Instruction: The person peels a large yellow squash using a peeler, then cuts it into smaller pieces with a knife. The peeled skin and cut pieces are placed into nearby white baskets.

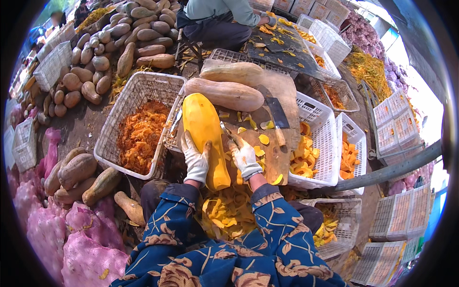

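Note:
A long peeled pumpkin (203,132), bright yellow, is propped on a wooden board (251,140) in front of me. Gloved in white, my left hand (196,158) grips its left side near the lower end. My right hand (242,152), also gloved, is closed around a peeler (226,130), whose metal end is close to the pumpkin's right side. Behind it lie two unpeeled tan pumpkins, one nearer (224,94) and one farther (233,73). A wide-bladed cleaver (277,113) with a wooden handle rests on the board among scraps of peel.
On the left, a dirty white crate (104,143) holds orange pulp. White crates of cut pumpkin (324,123) stand on the right. Yellow peelings (226,211) heap below my hands. Whole pumpkins (143,36) are piled back left, beyond which a co-worker (218,21) sits. Pink net sacks (89,258) lie front left.

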Demonstrator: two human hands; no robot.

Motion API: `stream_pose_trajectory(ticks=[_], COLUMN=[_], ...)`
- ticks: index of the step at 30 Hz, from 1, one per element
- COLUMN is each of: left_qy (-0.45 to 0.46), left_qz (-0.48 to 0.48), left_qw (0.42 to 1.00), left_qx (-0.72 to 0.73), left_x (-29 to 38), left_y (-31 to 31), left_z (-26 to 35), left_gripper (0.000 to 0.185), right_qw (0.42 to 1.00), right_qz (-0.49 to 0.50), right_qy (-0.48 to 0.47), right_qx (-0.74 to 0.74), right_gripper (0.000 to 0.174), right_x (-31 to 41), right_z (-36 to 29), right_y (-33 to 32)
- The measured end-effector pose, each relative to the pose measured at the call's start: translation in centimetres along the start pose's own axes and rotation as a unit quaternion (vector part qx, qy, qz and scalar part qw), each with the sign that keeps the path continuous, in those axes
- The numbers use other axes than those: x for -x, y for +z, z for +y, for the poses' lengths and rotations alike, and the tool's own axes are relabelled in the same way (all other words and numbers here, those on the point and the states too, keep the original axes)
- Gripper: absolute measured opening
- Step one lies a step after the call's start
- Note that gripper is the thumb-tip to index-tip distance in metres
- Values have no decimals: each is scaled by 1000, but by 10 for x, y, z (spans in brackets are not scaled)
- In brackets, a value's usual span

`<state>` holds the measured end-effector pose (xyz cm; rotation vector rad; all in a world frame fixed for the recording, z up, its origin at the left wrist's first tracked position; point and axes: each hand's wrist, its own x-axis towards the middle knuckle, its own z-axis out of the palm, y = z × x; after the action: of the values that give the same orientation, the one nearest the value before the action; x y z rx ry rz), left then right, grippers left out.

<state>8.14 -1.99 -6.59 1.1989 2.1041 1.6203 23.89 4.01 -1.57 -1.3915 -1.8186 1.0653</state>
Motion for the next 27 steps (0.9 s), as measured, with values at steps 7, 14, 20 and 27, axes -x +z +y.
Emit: stream_pose_trajectory(ticks=[7, 14, 20, 27], left_qy=[20, 36, -10, -10], left_qz=[23, -13, -90, -112], left_qw=[999, 998, 996, 993], left_qx=[-20, 56, 25, 28], left_x=[-62, -117, -142, -134], left_y=[12, 13, 17, 34], left_z=[-11, -13, -2, 17], left_gripper=[55, 38, 44, 41], right_qw=[986, 974, 968, 979], right_qz=[-4, -10, 15, 29], right_qy=[-92, -103, -137, -85], right_qx=[140, 201, 211, 184], right_gripper=[37, 37, 40, 46], right_x=[-41, -39, -26, 33], right_z=[-39, -59, -53, -42], right_y=[9, 15, 18, 7])
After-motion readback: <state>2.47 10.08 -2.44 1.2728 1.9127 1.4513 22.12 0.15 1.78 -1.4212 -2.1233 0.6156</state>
